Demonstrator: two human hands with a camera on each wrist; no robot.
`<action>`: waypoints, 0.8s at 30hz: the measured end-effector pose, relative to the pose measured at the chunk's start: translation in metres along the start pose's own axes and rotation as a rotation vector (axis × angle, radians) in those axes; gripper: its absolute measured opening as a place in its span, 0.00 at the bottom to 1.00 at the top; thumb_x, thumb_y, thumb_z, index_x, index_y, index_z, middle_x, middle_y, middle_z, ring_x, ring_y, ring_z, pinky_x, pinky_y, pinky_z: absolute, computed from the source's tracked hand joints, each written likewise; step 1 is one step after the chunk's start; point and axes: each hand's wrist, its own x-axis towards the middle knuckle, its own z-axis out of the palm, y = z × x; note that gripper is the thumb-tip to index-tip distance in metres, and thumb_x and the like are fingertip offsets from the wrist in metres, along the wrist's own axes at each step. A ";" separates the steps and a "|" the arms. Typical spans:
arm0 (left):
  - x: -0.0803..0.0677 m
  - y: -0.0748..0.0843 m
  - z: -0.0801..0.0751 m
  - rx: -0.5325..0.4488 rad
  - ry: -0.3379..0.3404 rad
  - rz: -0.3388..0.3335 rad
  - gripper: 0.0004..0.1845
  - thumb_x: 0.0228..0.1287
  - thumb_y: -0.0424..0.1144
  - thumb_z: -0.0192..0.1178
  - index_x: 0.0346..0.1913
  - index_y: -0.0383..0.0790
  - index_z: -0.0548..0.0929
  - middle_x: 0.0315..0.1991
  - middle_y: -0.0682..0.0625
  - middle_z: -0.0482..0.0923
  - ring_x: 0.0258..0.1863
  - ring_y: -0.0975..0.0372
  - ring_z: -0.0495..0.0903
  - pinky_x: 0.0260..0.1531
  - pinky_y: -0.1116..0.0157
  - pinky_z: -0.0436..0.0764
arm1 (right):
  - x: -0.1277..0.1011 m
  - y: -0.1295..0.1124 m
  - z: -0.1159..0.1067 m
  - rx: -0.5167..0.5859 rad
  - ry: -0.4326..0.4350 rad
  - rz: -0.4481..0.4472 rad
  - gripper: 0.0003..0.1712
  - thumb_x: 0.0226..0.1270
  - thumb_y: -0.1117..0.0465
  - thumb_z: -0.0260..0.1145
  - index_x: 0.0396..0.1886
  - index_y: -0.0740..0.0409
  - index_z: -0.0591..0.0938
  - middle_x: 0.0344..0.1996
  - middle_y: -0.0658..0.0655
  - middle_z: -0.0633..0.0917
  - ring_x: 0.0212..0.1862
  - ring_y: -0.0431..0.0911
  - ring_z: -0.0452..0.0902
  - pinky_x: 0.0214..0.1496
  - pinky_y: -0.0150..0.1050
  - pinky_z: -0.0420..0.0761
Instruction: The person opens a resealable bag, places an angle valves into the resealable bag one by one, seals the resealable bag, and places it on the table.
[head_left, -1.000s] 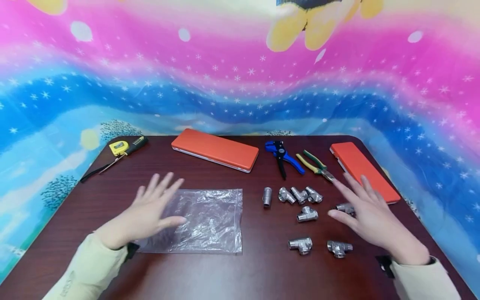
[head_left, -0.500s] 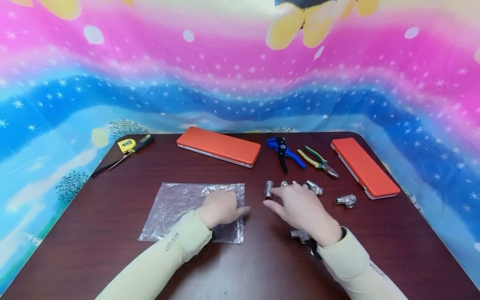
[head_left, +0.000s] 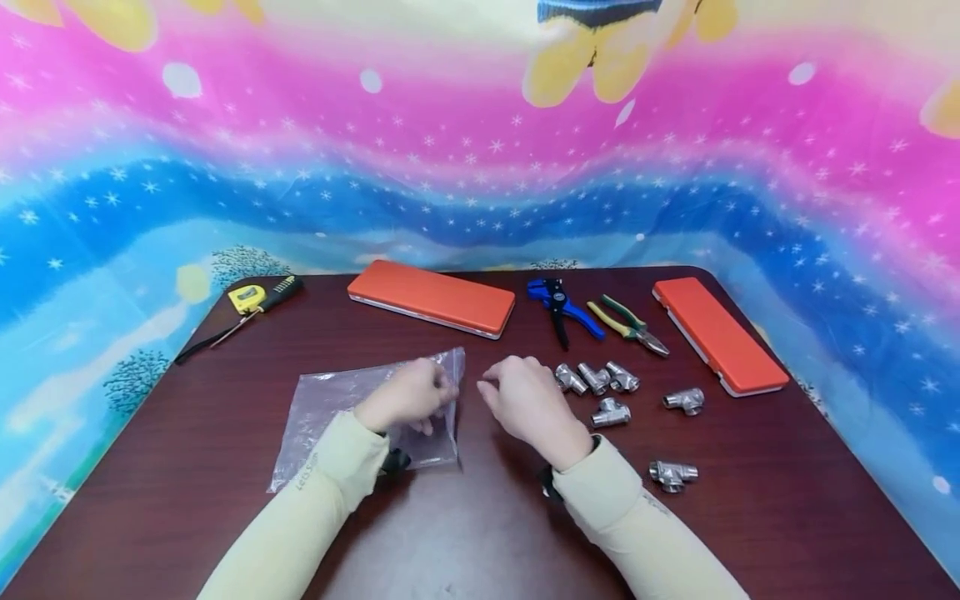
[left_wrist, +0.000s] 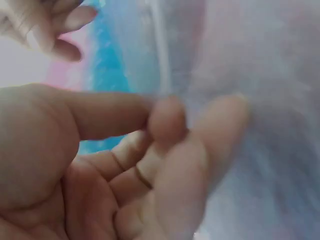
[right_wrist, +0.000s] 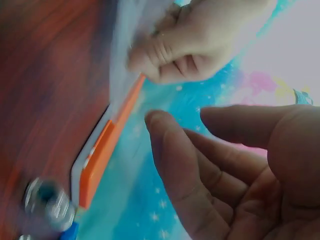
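My left hand (head_left: 408, 393) pinches the clear zip bag (head_left: 322, 408) between thumb and fingers near its zip end. That end is raised off the table, and the rest spreads out to the left under my forearm. In the left wrist view the bag (left_wrist: 270, 175) looks blurred beyond the fingertips. Just right of the bag's zip edge hovers my right hand (head_left: 528, 408), its thumb and index finger apart with nothing between them, as the right wrist view shows. Several metal tee fittings (head_left: 611, 413) lie to the right of this hand, and some are hidden behind it.
Behind the hands lies an orange case (head_left: 431, 298), and another orange case (head_left: 720, 337) is at the right. Blue wire strippers (head_left: 564, 310) and pliers (head_left: 628, 325) are between them. A yellow tape measure (head_left: 246, 298) and a screwdriver (head_left: 281, 291) sit at the far left.
Both hands, spread wide apart at first, have come together at the bag's zip end. My left hand has taken hold of it and lifted it; my right hand has moved left, off the fittings.
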 end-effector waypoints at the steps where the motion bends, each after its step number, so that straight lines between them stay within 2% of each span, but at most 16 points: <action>1: 0.000 -0.003 -0.006 -0.048 0.009 0.012 0.12 0.71 0.38 0.59 0.28 0.37 0.79 0.20 0.46 0.78 0.13 0.57 0.81 0.15 0.62 0.80 | 0.004 -0.004 0.002 0.022 0.011 0.008 0.13 0.70 0.56 0.66 0.46 0.58 0.89 0.40 0.54 0.89 0.43 0.51 0.83 0.42 0.47 0.81; 3: -0.001 -0.007 -0.018 -0.157 0.022 0.044 0.12 0.72 0.38 0.58 0.30 0.36 0.78 0.21 0.44 0.78 0.15 0.55 0.82 0.18 0.60 0.82 | 0.011 -0.012 0.006 0.086 0.032 0.011 0.14 0.71 0.55 0.64 0.47 0.58 0.89 0.36 0.55 0.89 0.34 0.48 0.83 0.35 0.43 0.80; 5: -0.002 -0.008 -0.028 -0.264 0.022 0.085 0.13 0.74 0.39 0.56 0.31 0.34 0.76 0.21 0.42 0.78 0.17 0.53 0.83 0.21 0.58 0.83 | 0.016 -0.020 0.008 0.180 0.041 0.014 0.17 0.73 0.52 0.62 0.48 0.57 0.89 0.26 0.54 0.87 0.24 0.46 0.79 0.26 0.39 0.75; 7: -0.005 -0.006 -0.036 -0.382 0.022 0.127 0.14 0.75 0.40 0.55 0.33 0.33 0.74 0.22 0.40 0.78 0.19 0.51 0.83 0.24 0.56 0.84 | 0.020 -0.027 0.009 0.278 0.047 0.011 0.18 0.74 0.49 0.60 0.47 0.55 0.89 0.14 0.50 0.81 0.16 0.43 0.71 0.20 0.37 0.68; 9: -0.009 -0.003 -0.041 -0.497 0.024 0.164 0.14 0.76 0.41 0.54 0.34 0.33 0.74 0.23 0.40 0.79 0.22 0.52 0.84 0.27 0.55 0.85 | 0.023 -0.033 0.011 0.371 0.035 0.006 0.19 0.75 0.46 0.59 0.45 0.53 0.89 0.07 0.47 0.74 0.11 0.43 0.65 0.16 0.36 0.63; 12: -0.015 0.003 -0.048 -0.607 0.023 0.231 0.14 0.75 0.41 0.55 0.34 0.32 0.74 0.25 0.41 0.80 0.23 0.54 0.82 0.29 0.56 0.84 | 0.022 -0.039 0.010 0.438 0.057 -0.007 0.18 0.73 0.45 0.61 0.39 0.51 0.89 0.05 0.43 0.71 0.11 0.41 0.62 0.16 0.34 0.58; 16: -0.024 0.005 -0.058 -0.661 -0.003 0.298 0.12 0.76 0.38 0.54 0.34 0.34 0.77 0.27 0.45 0.78 0.25 0.56 0.80 0.30 0.59 0.83 | 0.023 -0.043 0.007 0.464 0.099 -0.047 0.16 0.70 0.45 0.65 0.36 0.49 0.90 0.12 0.40 0.80 0.12 0.40 0.64 0.17 0.34 0.58; 19: -0.027 0.005 -0.064 -0.662 -0.024 0.304 0.11 0.75 0.35 0.53 0.33 0.36 0.80 0.27 0.47 0.80 0.25 0.58 0.81 0.31 0.61 0.82 | 0.024 -0.044 0.002 0.487 0.100 -0.057 0.16 0.69 0.45 0.66 0.39 0.49 0.91 0.21 0.41 0.86 0.15 0.38 0.71 0.17 0.33 0.63; 21: -0.028 0.005 -0.066 -0.639 -0.025 0.290 0.10 0.74 0.35 0.54 0.34 0.36 0.82 0.27 0.46 0.81 0.26 0.58 0.82 0.32 0.61 0.83 | 0.023 -0.043 -0.001 0.517 0.078 -0.046 0.15 0.69 0.46 0.66 0.40 0.50 0.91 0.25 0.43 0.88 0.18 0.37 0.76 0.19 0.33 0.70; 24: -0.029 0.008 -0.068 -0.552 -0.009 0.272 0.11 0.74 0.38 0.57 0.36 0.35 0.83 0.28 0.45 0.82 0.28 0.55 0.82 0.34 0.59 0.83 | 0.021 -0.039 -0.005 0.556 0.044 -0.015 0.13 0.70 0.50 0.67 0.39 0.53 0.91 0.25 0.45 0.87 0.21 0.38 0.81 0.23 0.34 0.78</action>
